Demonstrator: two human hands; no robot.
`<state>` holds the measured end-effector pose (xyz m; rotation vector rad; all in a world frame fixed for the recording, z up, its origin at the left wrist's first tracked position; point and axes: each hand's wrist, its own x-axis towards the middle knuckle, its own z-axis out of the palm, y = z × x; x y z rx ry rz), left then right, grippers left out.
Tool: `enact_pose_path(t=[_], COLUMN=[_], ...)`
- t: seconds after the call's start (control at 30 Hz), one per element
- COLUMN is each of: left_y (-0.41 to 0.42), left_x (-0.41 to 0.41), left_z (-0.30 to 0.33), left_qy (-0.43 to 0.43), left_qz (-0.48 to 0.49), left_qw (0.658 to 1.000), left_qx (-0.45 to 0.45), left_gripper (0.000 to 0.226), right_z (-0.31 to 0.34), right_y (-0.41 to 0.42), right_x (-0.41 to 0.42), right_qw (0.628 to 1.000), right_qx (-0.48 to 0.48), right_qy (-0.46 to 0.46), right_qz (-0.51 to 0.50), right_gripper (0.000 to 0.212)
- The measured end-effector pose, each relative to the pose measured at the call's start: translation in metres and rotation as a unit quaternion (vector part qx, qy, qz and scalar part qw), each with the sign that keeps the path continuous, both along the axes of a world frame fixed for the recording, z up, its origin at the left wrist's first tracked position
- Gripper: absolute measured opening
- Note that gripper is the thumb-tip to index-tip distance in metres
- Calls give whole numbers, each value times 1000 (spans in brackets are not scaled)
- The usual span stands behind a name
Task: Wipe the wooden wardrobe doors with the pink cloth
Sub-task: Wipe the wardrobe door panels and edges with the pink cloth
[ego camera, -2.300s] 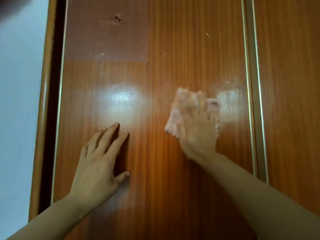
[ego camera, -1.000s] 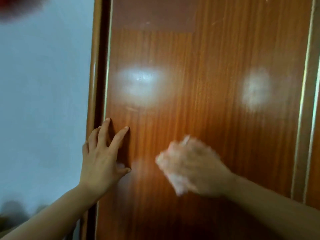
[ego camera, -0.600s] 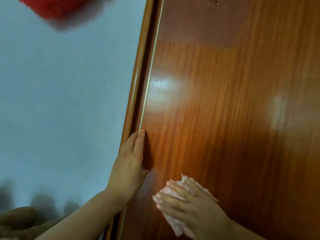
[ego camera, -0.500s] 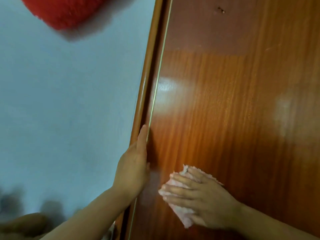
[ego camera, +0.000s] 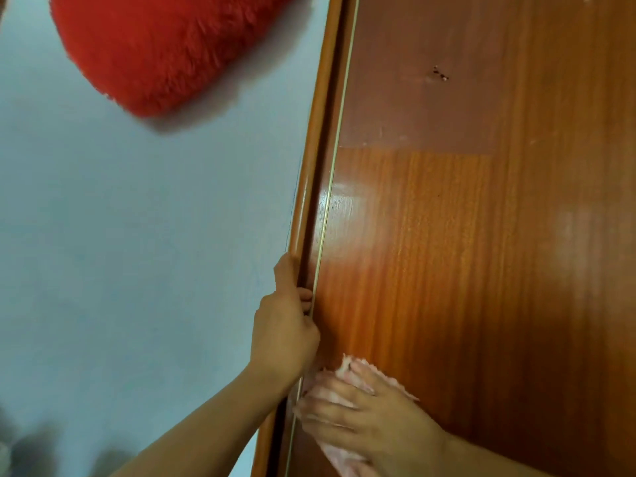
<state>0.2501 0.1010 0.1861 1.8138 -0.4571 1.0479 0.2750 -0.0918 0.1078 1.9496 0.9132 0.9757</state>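
Note:
The glossy wooden wardrobe door (ego camera: 464,270) fills the right half of the view. My right hand (ego camera: 364,421) presses the pink cloth (ego camera: 347,370) flat against the door near its lower left edge; the cloth shows above and below my fingers. My left hand (ego camera: 285,325) grips the door's left edge (ego camera: 327,208) just above, its fingers curled into the dark gap beside the frame.
A pale blue wall (ego camera: 137,270) lies left of the wardrobe frame (ego camera: 309,173). A red fluffy object (ego camera: 161,46) hangs at the top left. A duller rectangular patch with a small mark (ego camera: 440,75) sits higher on the door.
My left hand went from lying flat on the door to gripping its left edge. My right hand slid the cloth down and left to that edge. The view swung left.

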Motion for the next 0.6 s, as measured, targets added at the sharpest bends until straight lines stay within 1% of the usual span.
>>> enact_pose_path(t=[0.07, 0.1, 0.17, 0.27, 0.37, 0.43, 0.5, 0.53, 0.6], left_y=[-1, -1, -1, -2, -11, -19, -25, -29, -33], left_x=[1, 1, 0, 1, -1, -3, -3, -1, 1], left_z=[11, 20, 43, 84, 110, 112, 102, 95, 84], left_qy=[-11, -21, -50, -81, -85, -91, -101, -106, -103], left_qz=[11, 10, 8, 39, 75, 75, 60, 56, 83], left_qw=[1000, 1000, 999, 996, 993, 991, 990, 989, 984], left_qx=[16, 18, 21, 26, 35, 57, 79, 91, 119], left_gripper=[77, 73, 63, 56, 58, 56, 56, 57, 62], right_z=[33, 59, 122, 203, 255, 252, 216, 189, 140], right_y=[2, 5, 14, 25, 26, 27, 22, 13, -7], right_x=[3, 4, 4, 3, 2, 2, -1, -5, -16], right_qw=[997, 996, 992, 986, 966, 951, 951, 959, 981], right_qx=[-44, -36, 42, 108, 192, 237, 242, 218, 136], right_qy=[-21, -38, -83, -123, -169, -193, -190, -179, -134], right_qz=[59, 75, 89, 38, -28, -44, -27, -8, 31], right_gripper=[46, 49, 57, 64, 68, 68, 65, 63, 60])
